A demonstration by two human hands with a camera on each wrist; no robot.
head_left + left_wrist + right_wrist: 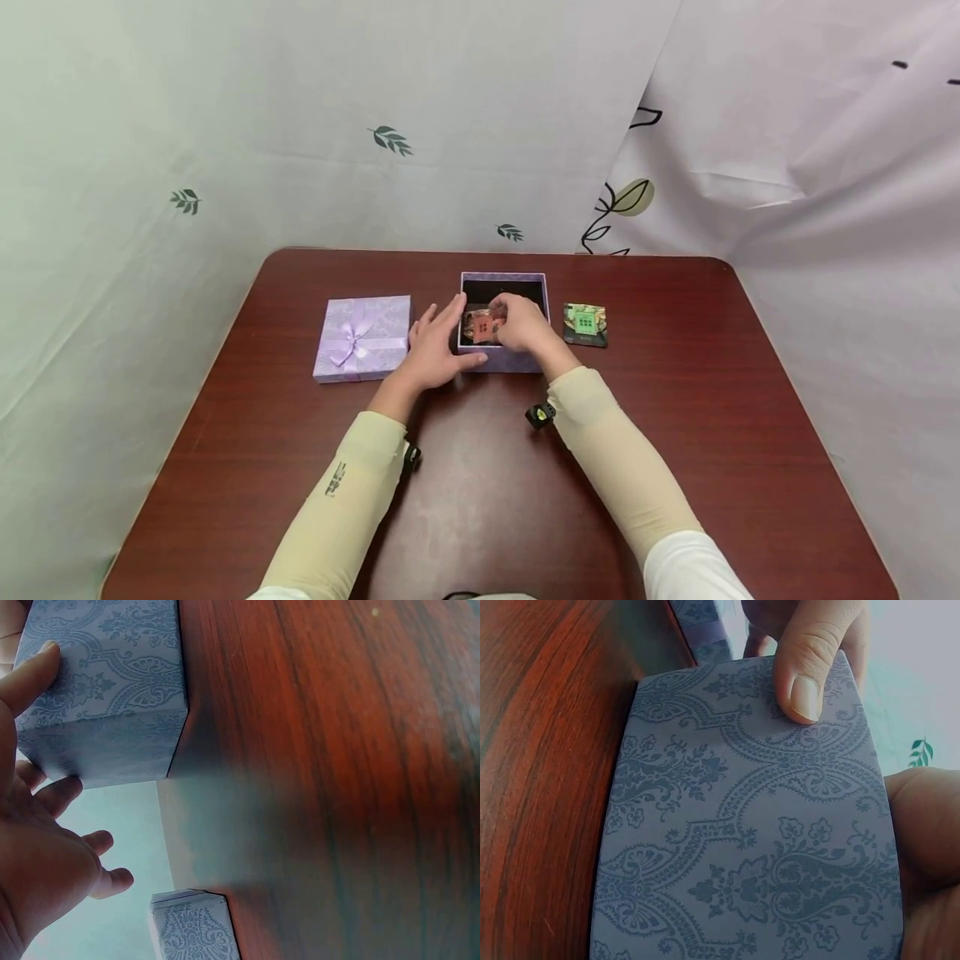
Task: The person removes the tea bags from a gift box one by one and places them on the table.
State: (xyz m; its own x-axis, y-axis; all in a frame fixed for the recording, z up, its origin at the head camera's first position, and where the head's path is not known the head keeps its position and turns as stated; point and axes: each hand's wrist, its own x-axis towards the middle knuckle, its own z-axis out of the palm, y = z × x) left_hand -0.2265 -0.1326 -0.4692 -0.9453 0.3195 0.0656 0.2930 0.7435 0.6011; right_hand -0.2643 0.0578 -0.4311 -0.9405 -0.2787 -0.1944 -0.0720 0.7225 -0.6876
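The purple patterned gift box (517, 361) stands lidless on the table, its dark inside facing up. My left hand (431, 354) rests against its near left corner, thumb on the front wall and fingers spread along the left side. In the left wrist view, two fingers touch the side wall while the others stand off it. Inside the box, my right hand (523, 323) pinches a small square packet with a red label (482, 327) at its right edge. The box wall (727, 810) hides that hand's fingertips in the right wrist view.
Left of the box lies its lid (386, 325) with a lilac ribbon bow. A square packet with a green label (585, 323) lies to the box's right on the dark red wooden table (675, 400). A pale leaf-printed cloth (450, 192) hangs behind the table.
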